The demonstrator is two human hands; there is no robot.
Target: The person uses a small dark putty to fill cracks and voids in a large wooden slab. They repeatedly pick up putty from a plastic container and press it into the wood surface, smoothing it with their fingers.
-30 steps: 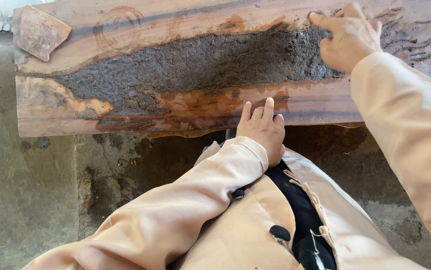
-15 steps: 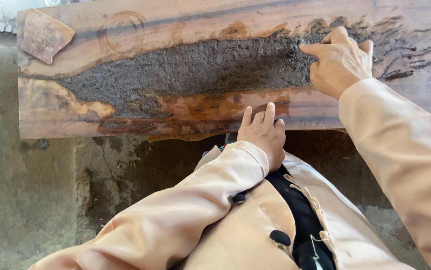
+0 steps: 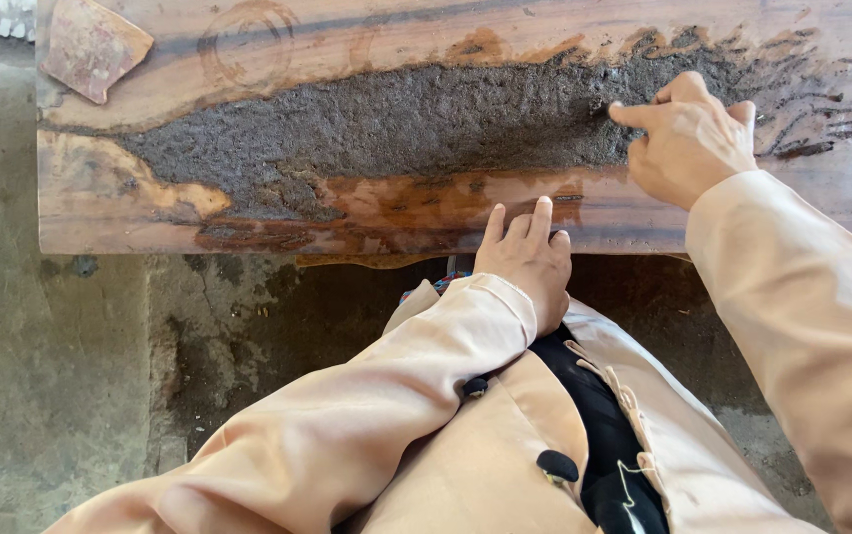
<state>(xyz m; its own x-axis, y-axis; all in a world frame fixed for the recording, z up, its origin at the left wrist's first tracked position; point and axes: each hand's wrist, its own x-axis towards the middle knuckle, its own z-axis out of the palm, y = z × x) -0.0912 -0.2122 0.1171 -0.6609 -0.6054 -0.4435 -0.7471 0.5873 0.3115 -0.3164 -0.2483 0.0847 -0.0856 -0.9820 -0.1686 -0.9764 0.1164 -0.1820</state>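
Nearest to you, your peach-coloured coat [image 3: 465,435] fills the lower part of the view, its dark buttons [image 3: 556,465] running along the front edge. Just past your sleeve, your left hand [image 3: 528,259] rests flat with its fingers stretched out on the near edge of the wooden slab [image 3: 248,213], grasping nothing. The slab lies crosswise in front of you above the stained concrete floor [image 3: 60,356]. Along its middle runs a long band of dark gritty paste [image 3: 396,124], spread from the left part of the board to the right. Your right hand [image 3: 688,138] is at the right end of that band, loosely curled with the forefinger stretched out and its tip touching the paste; it holds nothing. Farthest off, at the slab's far left corner, lies a flat reddish shard [image 3: 89,44].
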